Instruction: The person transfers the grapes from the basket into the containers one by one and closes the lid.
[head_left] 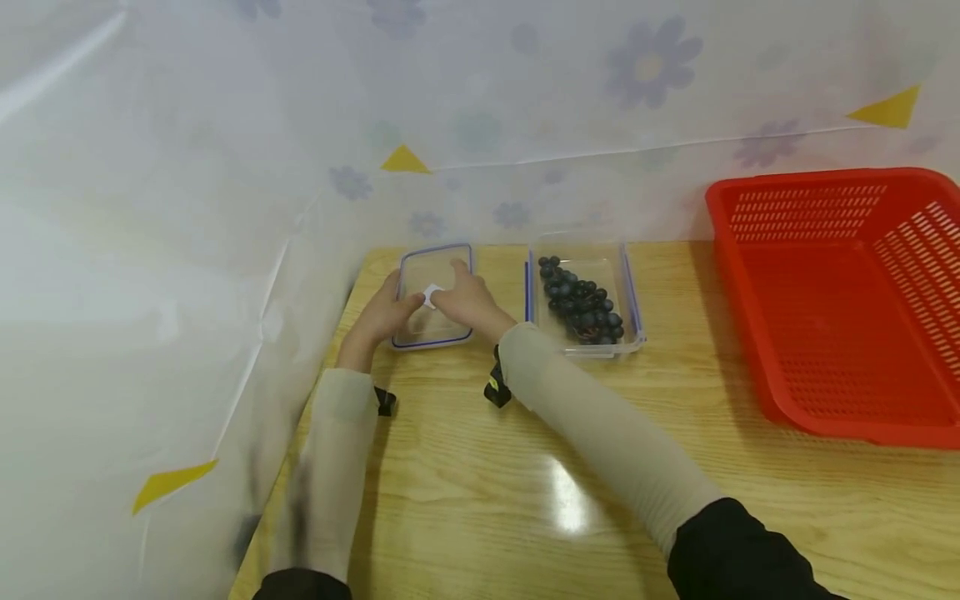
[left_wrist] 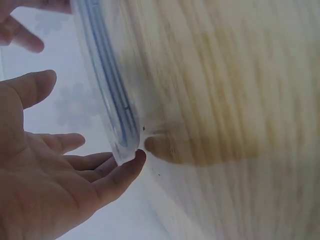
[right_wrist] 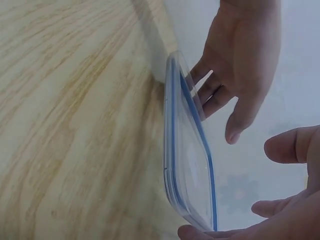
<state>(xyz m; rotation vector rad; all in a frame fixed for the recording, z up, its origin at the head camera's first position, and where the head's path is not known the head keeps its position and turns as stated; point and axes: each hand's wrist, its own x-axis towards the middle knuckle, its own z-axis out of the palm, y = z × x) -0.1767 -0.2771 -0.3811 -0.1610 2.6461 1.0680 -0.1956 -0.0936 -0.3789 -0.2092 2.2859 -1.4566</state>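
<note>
A clear plastic lid [head_left: 435, 329] with a blue rim seal lies flat on the table at the far left. The left hand [head_left: 384, 318] is at its left side; in the left wrist view the fingertips touch the lid's edge [left_wrist: 117, 100] with the thumb held away. At the opposite side is the right hand [head_left: 471, 302], its fingers touching the lid's border [right_wrist: 172, 150] in the right wrist view. Between the thumbs shows a white label [head_left: 431, 295]. Just to the right stands a clear container [head_left: 634, 308] with a bunch of dark grapes [head_left: 581, 304] in it.
A large red plastic basket [head_left: 750, 333] stands on the right of the wooden table [head_left: 465, 467]. Flower-patterned sheeting [head_left: 480, 133] rises behind the table and along its left side. Yellow tape pieces [head_left: 405, 160] stick to it.
</note>
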